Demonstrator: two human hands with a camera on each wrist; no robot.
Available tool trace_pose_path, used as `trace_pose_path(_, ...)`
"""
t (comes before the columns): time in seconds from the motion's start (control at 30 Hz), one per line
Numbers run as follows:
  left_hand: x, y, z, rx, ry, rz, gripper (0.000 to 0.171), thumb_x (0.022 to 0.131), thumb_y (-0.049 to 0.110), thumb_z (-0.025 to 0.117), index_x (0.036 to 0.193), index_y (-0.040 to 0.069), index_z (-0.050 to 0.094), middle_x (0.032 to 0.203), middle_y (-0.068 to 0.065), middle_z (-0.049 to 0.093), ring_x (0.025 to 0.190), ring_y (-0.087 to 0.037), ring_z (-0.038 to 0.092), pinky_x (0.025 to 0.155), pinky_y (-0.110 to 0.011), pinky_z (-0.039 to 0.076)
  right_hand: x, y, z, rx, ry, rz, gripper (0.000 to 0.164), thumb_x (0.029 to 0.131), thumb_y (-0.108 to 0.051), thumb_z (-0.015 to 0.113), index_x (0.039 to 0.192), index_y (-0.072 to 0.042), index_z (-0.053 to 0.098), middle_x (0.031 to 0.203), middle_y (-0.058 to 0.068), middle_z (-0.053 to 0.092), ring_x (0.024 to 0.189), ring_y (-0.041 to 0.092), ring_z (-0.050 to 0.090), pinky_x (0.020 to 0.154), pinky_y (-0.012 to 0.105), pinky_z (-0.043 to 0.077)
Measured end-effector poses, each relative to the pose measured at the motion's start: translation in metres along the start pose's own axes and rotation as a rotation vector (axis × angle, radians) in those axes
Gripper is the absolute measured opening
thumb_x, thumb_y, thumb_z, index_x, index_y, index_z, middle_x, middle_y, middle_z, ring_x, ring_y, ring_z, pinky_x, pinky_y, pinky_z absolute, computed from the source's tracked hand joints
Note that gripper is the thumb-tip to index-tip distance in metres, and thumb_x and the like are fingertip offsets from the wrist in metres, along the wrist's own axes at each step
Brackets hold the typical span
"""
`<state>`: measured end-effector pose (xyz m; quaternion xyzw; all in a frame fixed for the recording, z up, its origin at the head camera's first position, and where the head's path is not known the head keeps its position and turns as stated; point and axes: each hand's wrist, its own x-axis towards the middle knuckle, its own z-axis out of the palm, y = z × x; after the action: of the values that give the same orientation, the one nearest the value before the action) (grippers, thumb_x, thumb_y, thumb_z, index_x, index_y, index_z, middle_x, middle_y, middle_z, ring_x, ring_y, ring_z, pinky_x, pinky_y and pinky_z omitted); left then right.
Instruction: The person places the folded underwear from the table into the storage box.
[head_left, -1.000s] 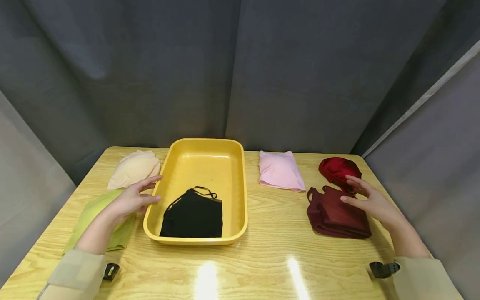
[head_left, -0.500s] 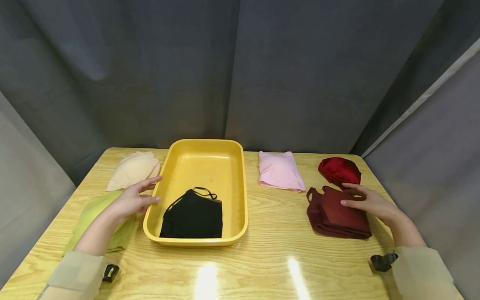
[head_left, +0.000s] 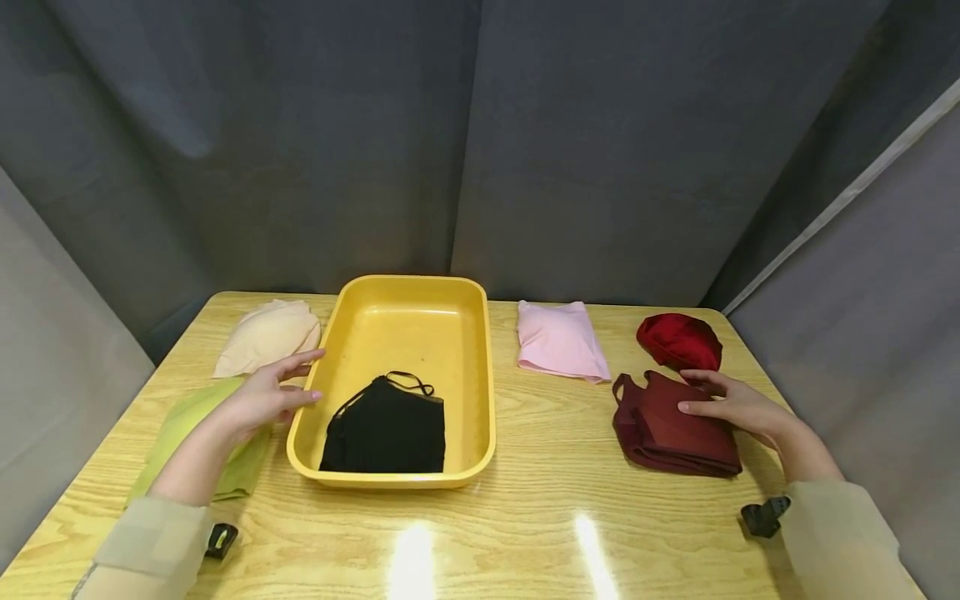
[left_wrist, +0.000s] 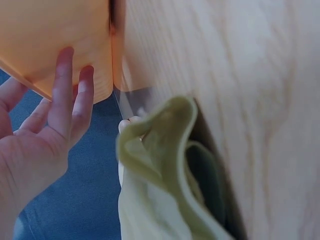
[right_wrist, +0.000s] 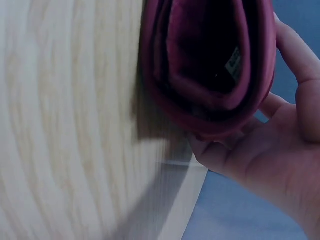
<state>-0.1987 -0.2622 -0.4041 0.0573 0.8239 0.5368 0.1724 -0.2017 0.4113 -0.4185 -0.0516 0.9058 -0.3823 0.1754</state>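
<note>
A folded black camisole (head_left: 384, 433) with thin straps lies in the near half of a yellow plastic tub (head_left: 480, 417). My left hand (head_left: 266, 396) is at the tub's left side: its thumb is over the rim and its straight fingers touch the outer wall, as the left wrist view shows. On the right, my right hand (head_left: 738, 408) holds the edge of a folded maroon tank top (head_left: 667, 429), thumb on top and fingers curled at the far and lower side. In the right wrist view the rolled maroon layers (right_wrist: 210, 115) hide some fingertips.
Behind the tank top sits a bunched red cloth (head_left: 678, 340). A pink cloth (head_left: 562, 342) lies right of the tub. Left of it are a cream cloth (head_left: 268, 337) and a green folded cloth (head_left: 243, 467) under my left forearm. Grey curtains (head_left: 465, 150) border the wooden table.
My right hand has come down and slightly left onto the maroon tank top, its fingers closing around the edge. The left hand and the tub have stayed in place.
</note>
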Motion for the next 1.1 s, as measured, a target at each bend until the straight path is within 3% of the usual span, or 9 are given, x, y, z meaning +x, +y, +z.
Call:
trace_pose_path(0.33,0.001,0.002,0.000,-0.011,-0.005,-0.007,0.074,0.089,0.014,0.065,0.151,0.015,0.024,0.145,-0.027,0.024,0.074,-0.017,0.050,0.056,-0.030,0.043,0.005,-0.003,0.002,-0.073,0.006,-0.015,0.078,0.087,-0.031,0.067,0.144,0.003,0.025,0.141,0.033,0.029,0.124,0.048,0.034,0.093,0.057,0.039)
trace_pose_path(0.47,0.001,0.002,0.001,-0.015,-0.006,-0.007,0.074,0.089,0.014,0.065,0.151,0.015,0.024,0.145,-0.027,0.024,0.070,-0.016,0.047,0.055,-0.029,0.042,-0.001,-0.011,-0.001,-0.078,-0.026,0.042,0.082,0.089,-0.036,0.064,0.146,0.003,0.020,0.138,0.035,0.031,0.118,0.045,0.044,0.086,0.050,0.047)
trace_pose_path(0.67,0.001,0.001,0.001,-0.013,-0.003,-0.009,0.074,0.089,0.014,0.065,0.150,0.014,0.024,0.145,-0.027,0.023,0.074,-0.017,0.050,0.056,-0.030,0.042,-0.008,-0.016,-0.001,0.035,-0.088,0.148,0.090,0.089,-0.035,0.064,0.147,0.004,0.008,0.131,0.038,0.037,0.100,0.033,0.060,0.073,0.044,0.054)
trace_pose_path(0.9,-0.001,0.003,0.001,-0.013,0.000,-0.003,0.074,0.089,0.013,0.065,0.150,0.014,0.024,0.144,-0.027,0.024,0.076,-0.017,0.050,0.055,-0.030,0.043,-0.005,-0.010,0.009,-0.060,0.000,0.061,0.087,0.085,-0.033,0.070,0.143,0.009,0.018,0.138,0.036,0.024,0.104,0.039,0.056,0.079,0.043,0.052)
trace_pose_path(1.1,-0.001,0.004,0.001,-0.011,-0.004,-0.003,0.074,0.089,0.013,0.065,0.151,0.015,0.024,0.144,-0.027,0.024,0.075,-0.016,0.051,0.055,-0.030,0.043,-0.006,-0.004,0.014,-0.071,0.048,0.019,0.082,0.085,-0.028,0.071,0.140,0.010,0.024,0.135,0.033,0.024,0.101,0.040,0.055,0.075,0.039,0.051)
